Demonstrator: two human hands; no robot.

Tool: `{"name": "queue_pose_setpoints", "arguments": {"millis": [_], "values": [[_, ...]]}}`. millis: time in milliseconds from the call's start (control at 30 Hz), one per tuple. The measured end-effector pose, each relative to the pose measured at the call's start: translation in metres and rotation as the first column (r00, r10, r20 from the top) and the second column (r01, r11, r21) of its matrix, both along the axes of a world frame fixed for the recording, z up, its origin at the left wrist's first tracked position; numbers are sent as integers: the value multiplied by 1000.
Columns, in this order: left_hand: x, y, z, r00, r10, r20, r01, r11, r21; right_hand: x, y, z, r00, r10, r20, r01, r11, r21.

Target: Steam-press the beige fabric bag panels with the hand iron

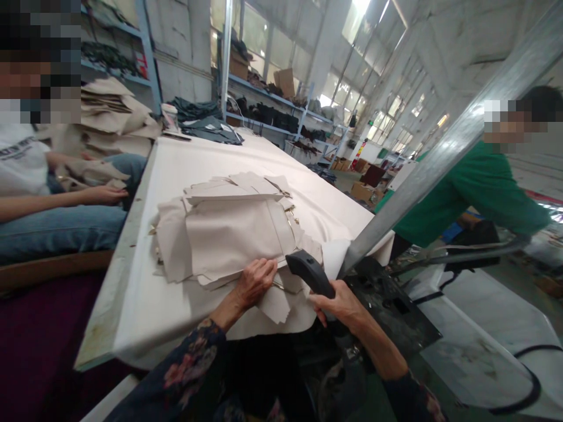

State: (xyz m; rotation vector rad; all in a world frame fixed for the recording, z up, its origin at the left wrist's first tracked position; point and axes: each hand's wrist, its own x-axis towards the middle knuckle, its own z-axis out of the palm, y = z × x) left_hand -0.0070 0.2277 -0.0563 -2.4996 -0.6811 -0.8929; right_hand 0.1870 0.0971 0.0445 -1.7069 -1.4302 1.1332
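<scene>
A pile of beige fabric pieces (pixel 233 234) with gold-coloured zips along its edges lies on a cloth-covered table. My left hand (pixel 257 282) is closed at the near edge of the top piece, its fingertips pressed on the fabric. A zip (pixel 281 286) shows just beside those fingers. My right hand (pixel 342 306) is closed round the lower part of a black curved hand tool (pixel 310 272), whose wide end leans over the pile's right edge. Some of the right fingers are hidden behind the tool.
Pale cloth (pixel 290 161) covers the table. A slanted metal post (pixel 440 158) rises close by my right hand. Beyond it a person in green (pixel 461 187) leans forward. At left another person (pixel 26 170) sits handling beige fabric. Dark folded garments (pixel 211 130) lie at the far end.
</scene>
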Motion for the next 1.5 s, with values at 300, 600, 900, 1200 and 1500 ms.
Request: {"name": "queue_pose_setpoints", "arguments": {"millis": [300,600,900,1200,1500], "values": [[-1,-3,8,999,53,-5,-54,991,-125,-5,15,7,992,-121,47,119,992,44],[-8,-77,-2,863,206,462,8,908,-419,11,-22,4,997,-4,71,2,1000,26],[-38,-108,2,252,770,586,409,464,-786,-1,-47,4,996,82,38,-82,997,-6],[-39,-104,1,-136,864,485,654,446,-611,-34,-60,8,974,226,20,-224,973,-56],[-42,-101,4,-73,760,645,735,478,-481,-58,-48,8,945,328,7,-326,942,-72]]}}
